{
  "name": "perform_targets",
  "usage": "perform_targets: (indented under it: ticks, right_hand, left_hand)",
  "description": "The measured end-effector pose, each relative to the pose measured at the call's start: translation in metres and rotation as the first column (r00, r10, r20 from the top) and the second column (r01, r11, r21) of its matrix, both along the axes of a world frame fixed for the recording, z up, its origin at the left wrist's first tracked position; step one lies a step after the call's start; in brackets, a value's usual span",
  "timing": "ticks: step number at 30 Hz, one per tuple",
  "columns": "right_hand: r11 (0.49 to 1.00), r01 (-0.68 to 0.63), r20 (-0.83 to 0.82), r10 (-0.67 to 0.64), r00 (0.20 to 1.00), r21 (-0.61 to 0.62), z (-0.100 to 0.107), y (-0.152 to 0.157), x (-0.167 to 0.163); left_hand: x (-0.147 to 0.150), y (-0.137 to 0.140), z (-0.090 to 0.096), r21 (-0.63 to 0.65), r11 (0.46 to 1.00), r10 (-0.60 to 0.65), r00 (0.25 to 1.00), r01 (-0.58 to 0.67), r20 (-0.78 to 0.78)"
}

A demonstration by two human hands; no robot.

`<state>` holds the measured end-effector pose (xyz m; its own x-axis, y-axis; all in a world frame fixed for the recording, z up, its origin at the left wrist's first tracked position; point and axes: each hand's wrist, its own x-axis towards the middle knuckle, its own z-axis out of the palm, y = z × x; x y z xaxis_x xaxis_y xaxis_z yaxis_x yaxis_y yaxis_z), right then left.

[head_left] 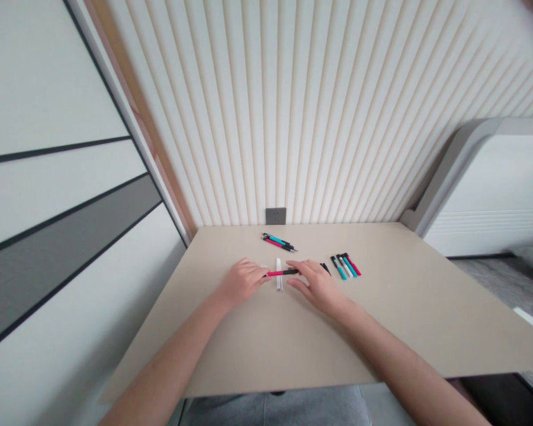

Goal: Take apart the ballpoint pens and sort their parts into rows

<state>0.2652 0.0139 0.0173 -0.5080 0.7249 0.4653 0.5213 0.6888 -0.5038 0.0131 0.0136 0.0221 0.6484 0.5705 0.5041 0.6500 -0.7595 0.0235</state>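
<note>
Between my two hands a pink and black pen (281, 273) lies level, just above the tabletop. My left hand (244, 278) pinches its pink end, and my right hand (314, 281) has its fingers on the black end. Under the pen, thin clear-white sticks (279, 284) lie lengthwise on the table. Small white pieces show partly behind my left fingers. Beside my right hand are small black pieces (325, 268), partly hidden by it. Further right, several pen barrel parts (346, 266) in teal, white and pink with black ends lie in a row.
At the back of the beige table (249, 355) lies a small pile of teal, pink and black pens (278, 242). Behind it are a ribbed white wall and a dark socket (276, 216). A white cabinet stands left, a bed headboard (484, 189) right.
</note>
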Motion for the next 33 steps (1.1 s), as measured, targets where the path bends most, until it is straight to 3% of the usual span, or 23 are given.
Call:
perform_targets:
  ticks: [5, 19, 24, 29, 33]
  right_hand:
    - [0.994, -0.045, -0.029, 0.042, 0.999, -0.098, -0.004, 0.004, 0.002]
    - [0.976, 0.010, -0.198, -0.054, 0.979, -0.217, -0.009, 0.013, 0.009]
    - [0.950, 0.029, -0.085, -0.058, 0.995, -0.311, -0.011, 0.016, 0.010]
    - [0.950, 0.023, -0.158, -0.075, 0.985, -0.311, -0.011, 0.015, 0.010]
    - [0.939, -0.012, -0.106, -0.026, 0.994, -0.343, -0.010, 0.014, 0.009]
  left_hand:
    - [-0.001, 0.001, -0.002, 0.001, 1.000, -0.003, 1.000, 0.003, -0.027]
    - [-0.017, 0.005, -0.008, -0.111, 0.994, 0.010, 0.998, -0.003, 0.066]
    - [-0.019, 0.006, -0.009, -0.109, 0.994, 0.013, 0.996, -0.003, 0.094]
    - [-0.021, 0.007, -0.010, -0.133, 0.991, 0.007, 0.990, 0.011, 0.139]
    - [-0.021, 0.007, -0.011, -0.131, 0.991, 0.005, 0.988, 0.016, 0.153]
